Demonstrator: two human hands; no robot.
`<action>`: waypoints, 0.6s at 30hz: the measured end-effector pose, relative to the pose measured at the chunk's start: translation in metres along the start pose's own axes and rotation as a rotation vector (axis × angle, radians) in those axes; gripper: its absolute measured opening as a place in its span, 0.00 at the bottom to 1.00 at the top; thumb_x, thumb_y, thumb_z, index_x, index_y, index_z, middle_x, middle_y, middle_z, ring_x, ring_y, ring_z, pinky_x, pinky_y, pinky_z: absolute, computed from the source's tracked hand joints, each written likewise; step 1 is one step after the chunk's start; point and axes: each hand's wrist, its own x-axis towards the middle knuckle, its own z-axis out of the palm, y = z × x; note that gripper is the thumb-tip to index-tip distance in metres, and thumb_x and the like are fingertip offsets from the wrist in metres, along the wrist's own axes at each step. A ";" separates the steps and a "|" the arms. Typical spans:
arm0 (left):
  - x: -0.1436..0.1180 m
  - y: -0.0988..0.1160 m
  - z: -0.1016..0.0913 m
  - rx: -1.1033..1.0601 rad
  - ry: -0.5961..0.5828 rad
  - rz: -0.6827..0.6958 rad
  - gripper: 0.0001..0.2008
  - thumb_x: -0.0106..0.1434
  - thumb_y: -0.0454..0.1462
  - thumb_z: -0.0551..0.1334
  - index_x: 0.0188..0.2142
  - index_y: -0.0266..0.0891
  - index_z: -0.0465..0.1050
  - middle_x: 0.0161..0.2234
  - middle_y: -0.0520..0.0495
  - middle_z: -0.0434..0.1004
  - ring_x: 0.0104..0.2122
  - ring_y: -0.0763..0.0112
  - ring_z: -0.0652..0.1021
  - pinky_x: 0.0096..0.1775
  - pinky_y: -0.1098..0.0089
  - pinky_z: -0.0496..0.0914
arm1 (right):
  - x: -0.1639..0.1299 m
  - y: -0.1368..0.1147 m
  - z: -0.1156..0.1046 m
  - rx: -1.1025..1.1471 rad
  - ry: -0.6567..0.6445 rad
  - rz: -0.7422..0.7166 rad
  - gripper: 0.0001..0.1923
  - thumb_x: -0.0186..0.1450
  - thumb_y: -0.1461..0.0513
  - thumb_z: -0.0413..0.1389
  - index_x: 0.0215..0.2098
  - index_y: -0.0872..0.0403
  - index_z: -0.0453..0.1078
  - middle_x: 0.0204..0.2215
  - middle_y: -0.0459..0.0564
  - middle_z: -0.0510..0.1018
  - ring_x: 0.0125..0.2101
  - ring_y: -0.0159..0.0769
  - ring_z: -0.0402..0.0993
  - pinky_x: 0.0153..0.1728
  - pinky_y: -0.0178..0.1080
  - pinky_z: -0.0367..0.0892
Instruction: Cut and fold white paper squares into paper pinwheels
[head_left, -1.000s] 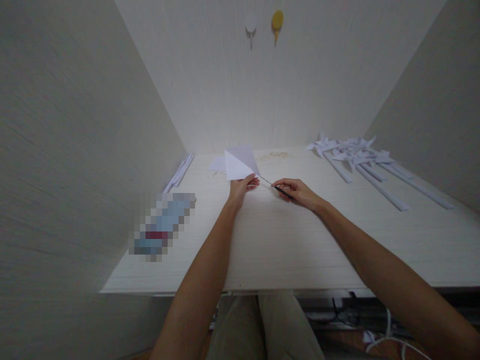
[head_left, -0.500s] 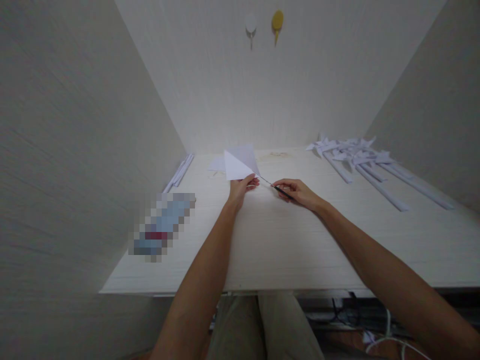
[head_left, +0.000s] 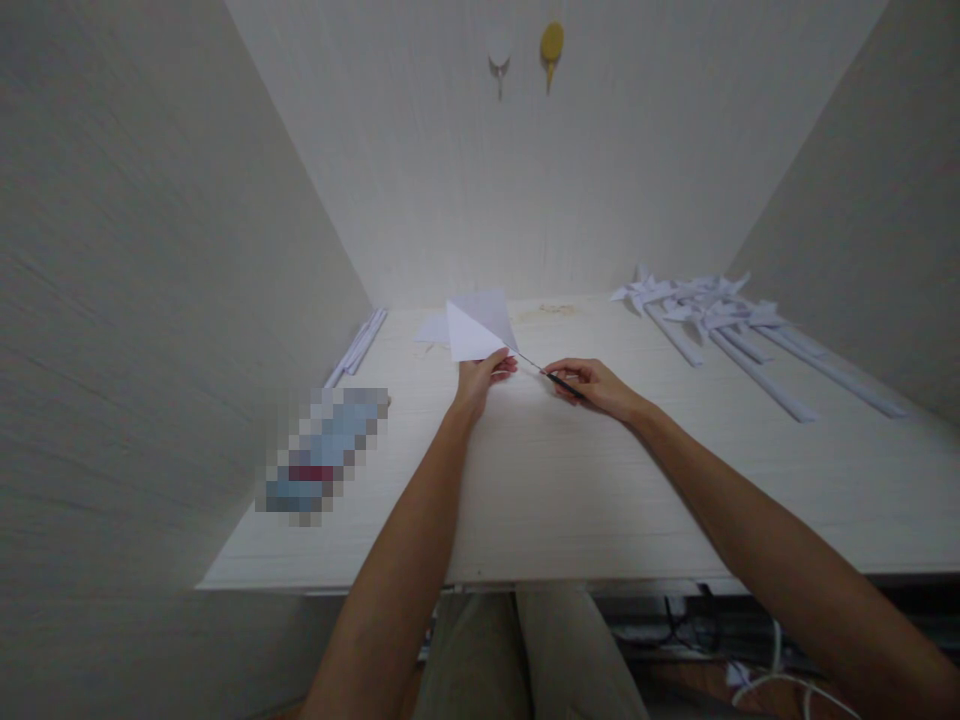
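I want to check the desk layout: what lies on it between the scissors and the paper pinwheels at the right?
Head view: only bare desk between scissors and paper pinwheels.

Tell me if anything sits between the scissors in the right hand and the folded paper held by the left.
Nothing visible does. The right hand holds the scissors with the blade tips already at the lower corner of the folded paper, which the left hand pinches from below.

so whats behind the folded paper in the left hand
Behind the folded paper, held up by the left hand, a flat white sheet lies on the table, partly showing at its left. How far that sheet runs behind the fold is hidden.
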 end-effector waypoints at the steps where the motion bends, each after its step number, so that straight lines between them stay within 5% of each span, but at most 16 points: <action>1: 0.000 0.000 0.000 0.005 0.001 0.000 0.04 0.50 0.34 0.61 0.23 0.32 0.70 0.22 0.48 0.75 0.21 0.77 0.73 0.26 0.76 0.67 | 0.000 0.000 0.000 0.005 0.000 -0.001 0.20 0.55 0.52 0.54 0.38 0.58 0.68 0.18 0.41 0.62 0.19 0.25 0.54 0.20 0.33 0.48; 8: 0.001 0.001 0.000 -0.011 -0.007 -0.011 0.04 0.51 0.34 0.61 0.24 0.33 0.69 0.21 0.49 0.74 0.20 0.78 0.73 0.24 0.77 0.66 | 0.002 0.006 -0.002 0.013 0.000 -0.020 0.19 0.54 0.53 0.55 0.39 0.58 0.68 0.20 0.42 0.63 0.19 0.25 0.54 0.20 0.33 0.49; 18: 0.007 0.004 -0.005 -0.087 0.141 0.011 0.09 0.51 0.33 0.62 0.34 0.34 0.68 0.26 0.49 0.75 0.18 0.78 0.73 0.22 0.77 0.66 | 0.004 0.011 -0.003 0.009 0.001 -0.006 0.19 0.55 0.53 0.54 0.38 0.57 0.69 0.21 0.43 0.63 0.19 0.25 0.55 0.19 0.32 0.50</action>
